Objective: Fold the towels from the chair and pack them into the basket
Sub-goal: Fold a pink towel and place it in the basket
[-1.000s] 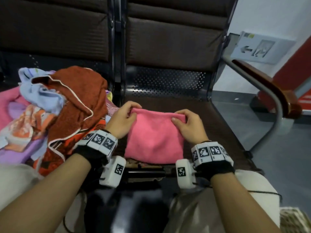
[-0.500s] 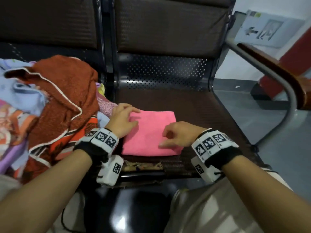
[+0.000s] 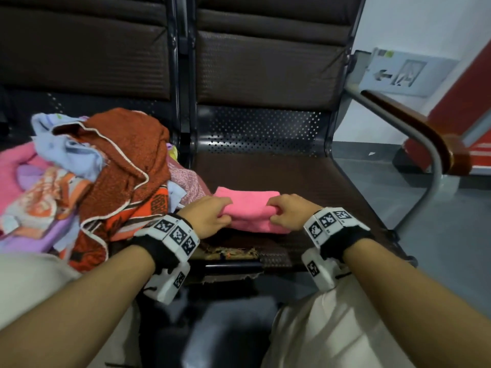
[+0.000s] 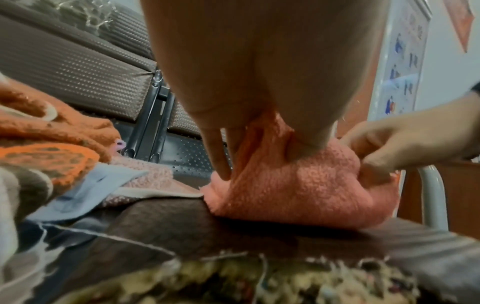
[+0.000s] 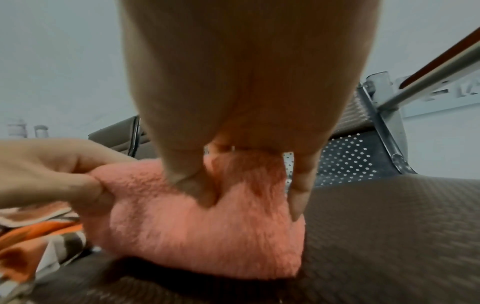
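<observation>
Here both the left hand (image 3: 210, 215) and right hand (image 3: 288, 212) pinch the folded pink towel's (image 3: 249, 208) near edge with curled fingers.

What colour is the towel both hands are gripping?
Pink: the folded towel on the seat, clearest in the head view.

Right wrist view. The right hand (image 5: 249, 127) pinches the folded pink towel (image 5: 207, 236) from above, thumb and fingers (image 5: 298, 197) pressed into the pile. The left hand (image 5: 52, 172) grips its opposite end. The towel rests on the brown chair seat (image 5: 389, 236); an orange patterned cloth (image 5: 39, 232) lies at left.
</observation>
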Tool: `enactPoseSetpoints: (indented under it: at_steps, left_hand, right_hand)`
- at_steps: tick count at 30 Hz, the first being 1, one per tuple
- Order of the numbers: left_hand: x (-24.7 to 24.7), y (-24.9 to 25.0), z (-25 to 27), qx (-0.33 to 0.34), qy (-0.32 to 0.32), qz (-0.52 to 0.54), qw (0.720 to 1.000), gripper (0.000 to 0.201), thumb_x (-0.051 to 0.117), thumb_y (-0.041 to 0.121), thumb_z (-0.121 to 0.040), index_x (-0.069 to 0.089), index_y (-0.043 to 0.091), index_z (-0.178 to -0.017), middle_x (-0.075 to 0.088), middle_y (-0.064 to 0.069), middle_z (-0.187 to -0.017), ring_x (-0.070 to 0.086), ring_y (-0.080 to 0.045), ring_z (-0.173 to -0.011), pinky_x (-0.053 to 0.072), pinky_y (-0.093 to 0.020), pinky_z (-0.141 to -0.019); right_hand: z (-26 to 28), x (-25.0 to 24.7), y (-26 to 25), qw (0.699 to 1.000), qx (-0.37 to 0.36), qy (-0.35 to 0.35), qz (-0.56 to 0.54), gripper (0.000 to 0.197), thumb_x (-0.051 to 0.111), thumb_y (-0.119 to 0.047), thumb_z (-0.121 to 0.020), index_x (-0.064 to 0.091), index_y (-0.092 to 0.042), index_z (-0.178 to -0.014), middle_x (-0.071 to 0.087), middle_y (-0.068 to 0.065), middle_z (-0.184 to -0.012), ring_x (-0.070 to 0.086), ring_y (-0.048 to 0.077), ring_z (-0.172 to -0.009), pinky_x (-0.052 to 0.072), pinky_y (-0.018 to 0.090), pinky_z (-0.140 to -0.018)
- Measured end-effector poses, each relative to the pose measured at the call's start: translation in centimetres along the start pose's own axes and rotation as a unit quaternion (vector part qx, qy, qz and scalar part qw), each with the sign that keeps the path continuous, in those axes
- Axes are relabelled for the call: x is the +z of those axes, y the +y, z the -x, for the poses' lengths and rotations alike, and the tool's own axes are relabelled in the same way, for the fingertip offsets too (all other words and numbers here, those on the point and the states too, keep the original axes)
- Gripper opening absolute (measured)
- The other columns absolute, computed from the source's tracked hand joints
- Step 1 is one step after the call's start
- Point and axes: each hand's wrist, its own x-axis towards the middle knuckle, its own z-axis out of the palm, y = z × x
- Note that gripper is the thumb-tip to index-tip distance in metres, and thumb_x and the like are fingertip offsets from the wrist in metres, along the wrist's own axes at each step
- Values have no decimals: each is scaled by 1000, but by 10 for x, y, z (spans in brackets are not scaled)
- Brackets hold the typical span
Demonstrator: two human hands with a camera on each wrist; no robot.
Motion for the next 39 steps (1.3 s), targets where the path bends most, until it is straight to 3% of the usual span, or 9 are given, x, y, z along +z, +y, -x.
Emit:
enactPoseSetpoints:
  at_steps: [4, 12, 15, 19, 23, 29, 33, 35, 39]
  left_hand:
    - [-7, -3, -6, -19, 24, 79, 996, 23, 51, 14, -87, 57, 9, -109, 66, -11, -101, 60, -27, -96, 46, -33, -84]
    - [-7, -26, -46, -84, 31, 120, 989, 22, 57, 12, -86, 61, 12, -107, 63, -3, -97, 59, -20, -93, 38, -22, -78]
    - [-2, -36, -65, -108, 22, 110, 988, 31, 60, 12, -86, 59, 14, -117, 63, -5, -111, 57, -18, -102, 37, -20, -82]
    - [7, -46, -81, -138, 3, 85, 987, 35, 62, 16, -85, 59, 16, -120, 60, -8, -119, 57, -19, -105, 41, -27, -90]
    - [9, -49, -84, -146, -21, 74, 986, 45, 61, 19, -87, 50, 15, -130, 54, -12, -130, 53, -23, -117, 37, -28, -99]
    - [-4, -34, -80, -115, -75, 16, 990, 79, 63, 22, -84, 19, 13, -149, 32, -12, -146, 38, -27, -133, 34, -37, -110]
    - [-39, -8, -74, -34, -49, 84, 995, 119, 80, 41, -67, -1, 18, -151, 15, -9, -156, 16, -24, -143, 20, -41, -117]
    - [-61, 15, -70, 15, -4, 127, 992, 119, 83, 39, -63, 6, 18, -151, 25, -7, -153, 25, -21, -140, 28, -38, -115]
    - [-94, 64, -61, 65, 16, 170, 983, 74, 84, 36, -63, 50, 19, -127, 63, 3, -116, 61, -13, -103, 51, -27, -86]
  right_hand:
    - [-3, -2, 9, 999, 18, -47, -11, 51, 76, -25, -70, 57, -20, -117, 60, 0, -99, 56, 19, -89, 43, 24, -76]
    - [-45, -8, 39, 958, 83, 17, -275, 21, 68, -15, -80, 58, -23, -97, 66, 6, -95, 69, 23, -83, 59, 41, -77]
    - [-64, -2, 48, 961, 122, 56, -243, 19, 67, -27, -85, 59, -21, -101, 65, 6, -104, 64, 21, -89, 55, 37, -80]
    - [-82, 3, 53, 973, 193, 56, -117, 48, 62, -54, -82, 63, -13, -106, 66, 10, -110, 59, 22, -91, 43, 26, -74]
    - [-90, 5, 58, 954, 246, -72, -158, 77, 48, -69, -83, 57, -4, -123, 61, 15, -113, 57, 26, -95, 42, 28, -75]
    - [-85, -14, 39, 945, 139, 17, -294, 54, 59, -48, -87, 59, -7, -122, 64, 9, -117, 62, 24, -104, 48, 36, -95]
    - [-67, -54, 15, 927, 10, 118, -355, 30, 73, -40, -78, 52, -22, -91, 61, -5, -85, 58, 7, -75, 47, 25, -65]
    - [-45, -75, 6, 913, -39, 146, -379, 32, 77, -31, -75, 50, -22, -89, 63, -7, -82, 61, 7, -75, 49, 25, -67]
    - [13, -108, 8, 879, -79, 231, -409, 30, 79, -20, -74, 52, -20, -87, 64, -10, -67, 62, -2, -61, 49, 17, -57]
